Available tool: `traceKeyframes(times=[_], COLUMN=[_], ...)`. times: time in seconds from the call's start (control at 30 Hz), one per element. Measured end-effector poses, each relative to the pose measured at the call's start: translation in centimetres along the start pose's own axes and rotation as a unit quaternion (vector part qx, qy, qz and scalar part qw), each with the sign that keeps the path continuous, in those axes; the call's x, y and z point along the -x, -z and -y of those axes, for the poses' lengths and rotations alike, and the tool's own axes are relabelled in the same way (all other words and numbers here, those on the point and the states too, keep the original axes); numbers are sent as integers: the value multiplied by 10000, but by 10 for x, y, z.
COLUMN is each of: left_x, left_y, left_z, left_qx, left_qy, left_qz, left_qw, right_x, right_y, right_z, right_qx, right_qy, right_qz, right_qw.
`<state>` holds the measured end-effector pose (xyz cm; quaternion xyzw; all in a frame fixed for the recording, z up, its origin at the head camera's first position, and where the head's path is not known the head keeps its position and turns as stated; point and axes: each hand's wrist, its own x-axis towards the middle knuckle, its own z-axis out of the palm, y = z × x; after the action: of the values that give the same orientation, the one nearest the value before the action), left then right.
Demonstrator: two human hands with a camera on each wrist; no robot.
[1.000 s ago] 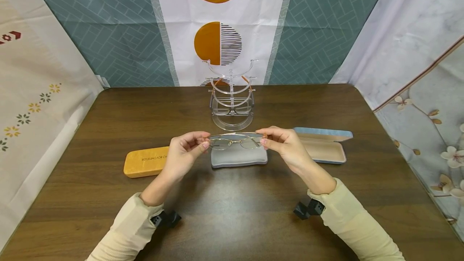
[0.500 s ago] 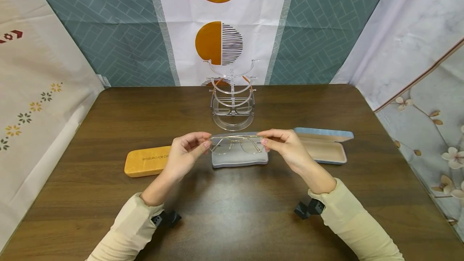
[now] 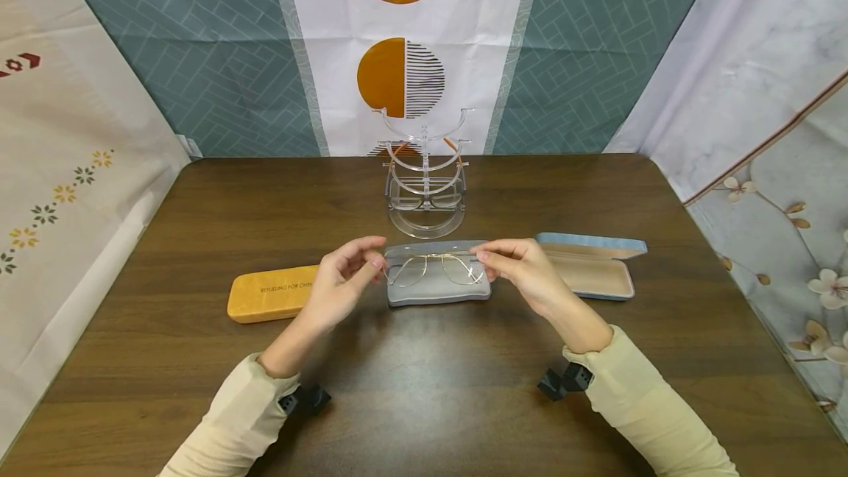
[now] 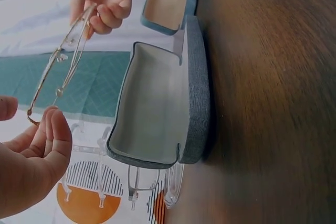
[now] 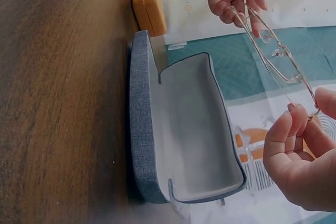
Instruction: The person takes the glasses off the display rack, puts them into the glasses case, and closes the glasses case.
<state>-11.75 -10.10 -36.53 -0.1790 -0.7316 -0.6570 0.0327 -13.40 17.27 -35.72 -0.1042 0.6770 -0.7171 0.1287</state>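
Thin gold-rimmed eyeglasses (image 3: pixel 427 269) hang in the air in front of an open blue-grey glasses case (image 4: pixel 149 103), whose light lining shows in both wrist views. My left hand (image 3: pixel 342 278) holds one end of the frame at its fingertips. The other end is pinched between thumb and fingers of my right hand (image 3: pixel 520 271). The temples appear folded behind the lenses in the right wrist view, where the clear nose pads (image 5: pixel 266 36) also show. The glasses do not touch the case.
A yellow glasses case (image 3: pixel 268 297) lies shut on the left. On the right stands an open light-blue case (image 3: pixel 589 274) with a beige lining. A clear tiered display stand (image 3: pixel 426 223), holding other glasses, stands behind on the brown table (image 3: pixel 424 403).
The glasses have tipped in my fingers, so their lenses now appear lower and face the head camera more fully. Both hands have stayed nearly in place.
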Motion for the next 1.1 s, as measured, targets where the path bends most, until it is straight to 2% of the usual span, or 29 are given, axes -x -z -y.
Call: traceKeyframes(times=[0.1,0.33,0.6,0.87,1.1], left_x=[1,4,2,3,3], left_y=[0,-3,-2,-2,-2], left_z=[0,-26,2,7,9], left_qx=[-311,-1201,-1611,-2169,-2580], left_qy=[-138,-652,-952,-1090,-1223], left_qz=[156,485,422,379,468], left_qw=[9993,9894,9814,9694,9572], right_x=[-1,-2,-3,-2,-1], right_y=[0,1,2,2,1], right_z=[-1,-4,-6,-8,-12], right_qx=[-54,-100,-135,-74,120], right_qy=[-47,-165,-268,-264,-280], right_qz=[5,-33,-43,-16,-101], right_qw=[10000,9998,9995,9996,9995])
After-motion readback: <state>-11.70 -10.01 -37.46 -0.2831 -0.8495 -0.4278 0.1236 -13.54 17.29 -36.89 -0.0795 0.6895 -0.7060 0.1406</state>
